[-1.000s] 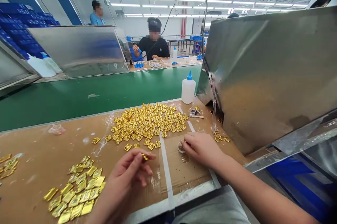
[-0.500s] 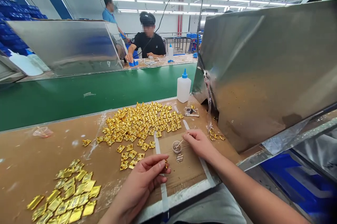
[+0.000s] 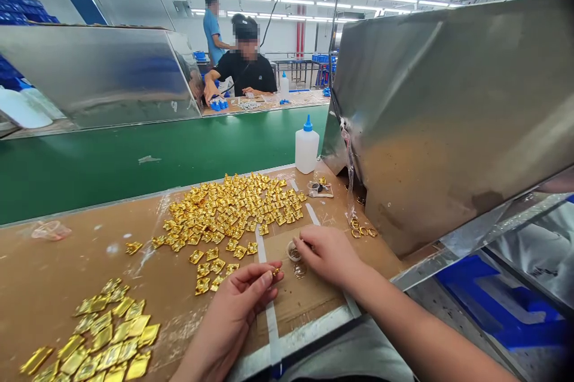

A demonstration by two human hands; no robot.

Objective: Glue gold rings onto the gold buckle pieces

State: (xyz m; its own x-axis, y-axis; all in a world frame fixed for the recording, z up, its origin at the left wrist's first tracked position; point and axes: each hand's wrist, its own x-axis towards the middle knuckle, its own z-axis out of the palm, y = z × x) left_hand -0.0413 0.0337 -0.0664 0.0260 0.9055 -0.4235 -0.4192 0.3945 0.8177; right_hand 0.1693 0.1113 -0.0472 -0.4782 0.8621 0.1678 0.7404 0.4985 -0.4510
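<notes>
My left hand (image 3: pixel 240 301) pinches a small gold-coloured metal piece (image 3: pixel 276 272) between thumb and fingertips, just above the cardboard. Beside it, my right hand (image 3: pixel 329 255) is closed at a small clear cup (image 3: pixel 292 253) of clear liquid. A thin pale stick showed in these fingers a moment ago; the hand now hides most of it. Left of the cup lies a large heap of gold pieces (image 3: pixel 228 205), with several more spaced out in front. Flatter gold pieces (image 3: pixel 110 334) form another group at the lower left.
A white bottle with blue nozzle (image 3: pixel 307 146) stands by the green belt (image 3: pixel 188 149). A bent metal panel (image 3: pixel 448 125) walls off the right side, near several gold rings (image 3: pixel 362 230). Across the belt a person in black (image 3: pixel 244 74) sits working; another person stands behind.
My right hand has moved down and toward me over the cup, so the stick is mostly hidden. My left hand still holds the gold piece. The whole view has shifted slightly.
</notes>
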